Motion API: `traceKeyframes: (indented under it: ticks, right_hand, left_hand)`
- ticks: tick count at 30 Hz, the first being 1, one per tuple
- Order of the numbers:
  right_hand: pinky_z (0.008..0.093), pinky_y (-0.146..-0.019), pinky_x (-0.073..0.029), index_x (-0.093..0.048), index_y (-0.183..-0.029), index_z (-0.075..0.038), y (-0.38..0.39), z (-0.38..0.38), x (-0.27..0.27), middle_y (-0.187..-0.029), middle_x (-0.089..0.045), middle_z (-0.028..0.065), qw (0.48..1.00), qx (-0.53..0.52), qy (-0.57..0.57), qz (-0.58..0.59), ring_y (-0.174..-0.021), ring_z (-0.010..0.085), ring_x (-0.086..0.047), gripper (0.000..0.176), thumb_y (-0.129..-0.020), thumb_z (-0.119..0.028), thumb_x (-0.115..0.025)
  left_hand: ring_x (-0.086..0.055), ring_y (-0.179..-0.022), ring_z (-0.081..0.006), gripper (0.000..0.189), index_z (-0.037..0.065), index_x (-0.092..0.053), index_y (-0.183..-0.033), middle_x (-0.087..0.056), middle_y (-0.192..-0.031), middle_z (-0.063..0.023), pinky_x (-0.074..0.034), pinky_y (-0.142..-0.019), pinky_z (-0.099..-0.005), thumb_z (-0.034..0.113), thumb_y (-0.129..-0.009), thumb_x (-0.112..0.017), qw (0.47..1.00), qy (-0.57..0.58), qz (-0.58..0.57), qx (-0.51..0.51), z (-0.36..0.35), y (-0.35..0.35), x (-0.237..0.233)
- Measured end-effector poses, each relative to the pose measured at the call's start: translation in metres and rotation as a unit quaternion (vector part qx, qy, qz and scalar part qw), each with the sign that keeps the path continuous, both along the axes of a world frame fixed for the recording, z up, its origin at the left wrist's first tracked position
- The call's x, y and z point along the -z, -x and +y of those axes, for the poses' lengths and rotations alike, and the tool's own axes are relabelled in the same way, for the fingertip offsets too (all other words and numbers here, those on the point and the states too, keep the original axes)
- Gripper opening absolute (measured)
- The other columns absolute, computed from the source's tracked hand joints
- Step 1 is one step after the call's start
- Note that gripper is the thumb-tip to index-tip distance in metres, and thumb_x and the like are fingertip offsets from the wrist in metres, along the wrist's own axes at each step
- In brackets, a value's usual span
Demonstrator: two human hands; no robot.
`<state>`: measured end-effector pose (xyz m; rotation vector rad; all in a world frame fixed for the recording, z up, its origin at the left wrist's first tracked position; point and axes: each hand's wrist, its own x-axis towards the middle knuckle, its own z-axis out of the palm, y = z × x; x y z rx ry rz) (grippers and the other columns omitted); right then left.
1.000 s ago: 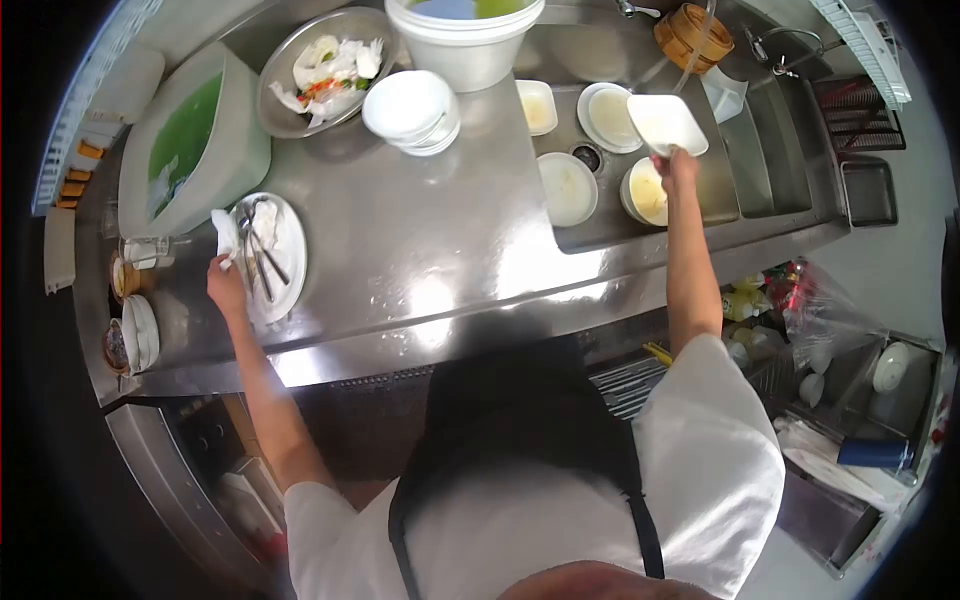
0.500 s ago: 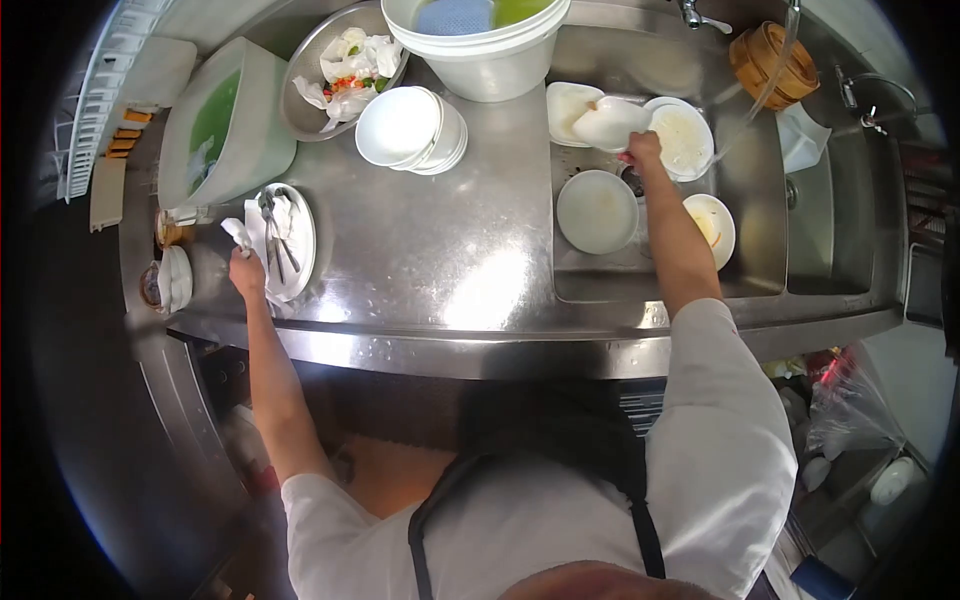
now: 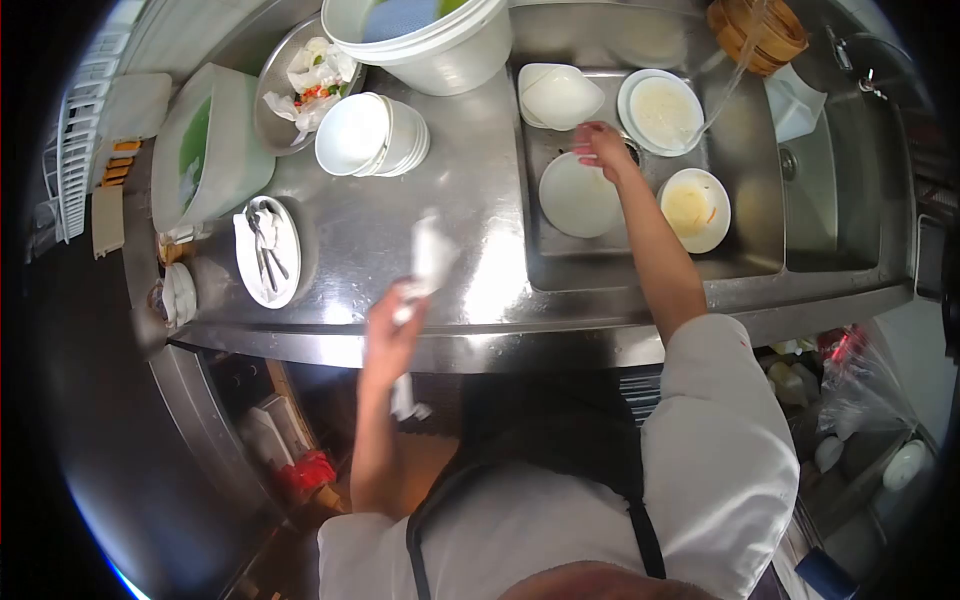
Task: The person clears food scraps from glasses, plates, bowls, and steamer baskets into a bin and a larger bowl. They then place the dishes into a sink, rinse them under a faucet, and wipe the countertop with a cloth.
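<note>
My left hand [image 3: 390, 340] is closed round a crumpled white paper napkin [image 3: 432, 255], blurred by motion, over the counter's front edge. Part of the napkin hangs below the hand. In the sink, my right hand [image 3: 608, 155] holds nothing, its fingers stretched out and slightly blurred above a round pale dish [image 3: 578, 198]. Just behind it sits a squarish white dish [image 3: 563, 98] on top of another. To the right are a stack of round white plates [image 3: 666, 115] and a white bowl [image 3: 692, 212] with yellowish food remains.
An oval plate [image 3: 286, 262] holding cutlery and a napkin lies on the left counter. Stacked white bowls [image 3: 352, 135], a metal bowl [image 3: 268, 115] of scraps, a white bucket [image 3: 455, 60] and a green-filled tub [image 3: 235, 150] stand behind. Water runs near a bamboo steamer [image 3: 775, 40].
My left hand has carried the napkin rightward, away from the oval plate. My right hand has let go of the squarish dish, which now rests on the other at the sink's back left.
</note>
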<state>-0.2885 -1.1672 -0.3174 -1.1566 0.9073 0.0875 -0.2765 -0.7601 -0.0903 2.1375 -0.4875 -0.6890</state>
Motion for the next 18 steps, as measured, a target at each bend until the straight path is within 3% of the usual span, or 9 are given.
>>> traceKeyframes:
  ticks: [1, 3, 5, 6, 7, 9, 11, 13, 18]
  right_hand:
    - [0.0324, -0.068, -0.054, -0.044, -0.123, -0.005, 0.013, 0.010, -0.029, -0.106, -0.061, 0.0112, 0.997, -0.048, -0.043, -0.040, -0.089, 0.0204, -0.063, 0.042, -0.092, -0.031, -0.056]
    - [0.0308, -0.071, -0.053, -0.046, -0.124, -0.006, 0.042, 0.035, -0.092, -0.109, -0.061, 0.0103, 0.977, -0.097, -0.132, -0.134, -0.090, 0.0187, -0.063, 0.043, -0.093, -0.034, -0.055]
    - [0.0303, -0.072, -0.051, -0.048, -0.122, -0.005, 0.054, 0.050, -0.113, -0.111, -0.061, 0.0103, 0.970, -0.062, -0.153, -0.176, -0.090, 0.0172, -0.063, 0.040, -0.094, -0.033, -0.054]
    - [0.0304, -0.072, -0.051, -0.049, -0.121, -0.005, 0.055, 0.054, -0.110, -0.112, -0.061, 0.0105, 0.978, -0.024, -0.125, -0.164, -0.090, 0.0167, -0.063, 0.038, -0.094, -0.031, -0.053]
    - [0.0305, -0.072, -0.051, -0.049, -0.120, -0.004, 0.059, 0.054, -0.104, -0.113, -0.061, 0.0107, 0.983, 0.014, -0.097, -0.155, -0.090, 0.0163, -0.063, 0.036, -0.095, -0.030, -0.052]
    - [0.0292, -0.059, -0.047, -0.050, -0.109, 0.000, 0.054, 0.025, -0.092, -0.089, -0.063, 0.0109, 0.981, 0.120, -0.003, -0.150, -0.073, 0.0160, -0.059, 0.029, -0.095, -0.025, -0.050]
    - [0.0308, -0.054, -0.048, -0.050, -0.107, 0.001, 0.055, -0.012, -0.095, -0.086, -0.063, 0.0140, 0.966, 0.230, -0.047, -0.104, -0.062, 0.0175, -0.056, 0.027, -0.097, -0.023, -0.045]
    - [0.0326, -0.050, -0.048, -0.048, -0.106, 0.003, 0.059, -0.083, -0.057, -0.082, -0.062, 0.0148, 0.943, 0.280, -0.060, -0.167, -0.056, 0.0189, -0.054, 0.027, -0.098, -0.023, -0.041]
    - [0.0253, -0.044, -0.039, -0.051, -0.101, -0.002, 0.056, -0.207, -0.038, -0.076, -0.058, 0.0092, 0.943, 0.322, 0.022, -0.080, -0.054, 0.0131, -0.049, 0.015, -0.092, -0.013, -0.046]
  left_hand:
    - [-0.047, -0.065, -0.0040, 0.018, 0.005, -0.060, -0.107, -0.056, -0.076, 0.0027, -0.038, -0.055, -0.0198, 0.010, -0.090, -0.059, 0.999, 0.042, 0.012, -0.006, -0.040, 0.007, 0.008]
    - [-0.051, -0.069, -0.0087, 0.019, 0.003, -0.061, -0.106, -0.058, -0.076, -0.0019, -0.043, -0.060, -0.0258, 0.012, -0.090, -0.057, 0.998, 0.058, -0.010, 0.000, -0.111, 0.005, 0.029]
    - [-0.063, -0.081, -0.0291, 0.023, 0.002, -0.061, -0.107, -0.064, -0.093, -0.0188, -0.048, -0.073, -0.0354, 0.009, -0.086, -0.059, 0.981, 0.111, -0.150, 0.059, -0.178, -0.001, 0.068]
    - [-0.061, -0.087, -0.0391, 0.027, 0.002, -0.060, -0.107, -0.061, -0.099, -0.0224, -0.048, -0.075, -0.0418, 0.008, -0.081, -0.061, 0.970, 0.148, -0.163, 0.101, -0.209, 0.000, 0.080]
    - [-0.059, -0.090, -0.0412, 0.029, 0.002, -0.060, -0.106, -0.060, -0.102, -0.0227, -0.047, -0.078, -0.0445, 0.006, -0.077, -0.063, 0.976, 0.081, -0.159, 0.127, -0.235, 0.004, 0.095]
    - [-0.060, -0.088, -0.0395, 0.029, 0.002, -0.061, -0.108, -0.062, -0.098, -0.0226, -0.047, -0.079, -0.0435, 0.012, -0.080, -0.062, 0.971, 0.096, -0.150, 0.162, -0.268, 0.013, 0.110]
    - [-0.061, -0.086, -0.0387, 0.029, 0.002, -0.062, -0.108, -0.063, -0.096, -0.0228, -0.047, -0.079, -0.0427, 0.016, -0.083, -0.061, 0.976, 0.056, -0.054, 0.203, -0.281, 0.016, 0.107]
    - [-0.063, -0.083, -0.0341, 0.030, 0.002, -0.063, -0.108, -0.065, -0.095, -0.0214, -0.047, -0.077, -0.0399, 0.023, -0.086, -0.060, 0.975, 0.064, -0.020, 0.213, -0.281, 0.019, 0.117]
    - [-0.064, -0.082, -0.0281, 0.029, 0.003, -0.063, -0.105, -0.066, -0.094, -0.0178, -0.047, -0.078, -0.0350, 0.025, -0.088, -0.060, 0.970, 0.038, 0.040, 0.236, -0.251, 0.026, 0.115]
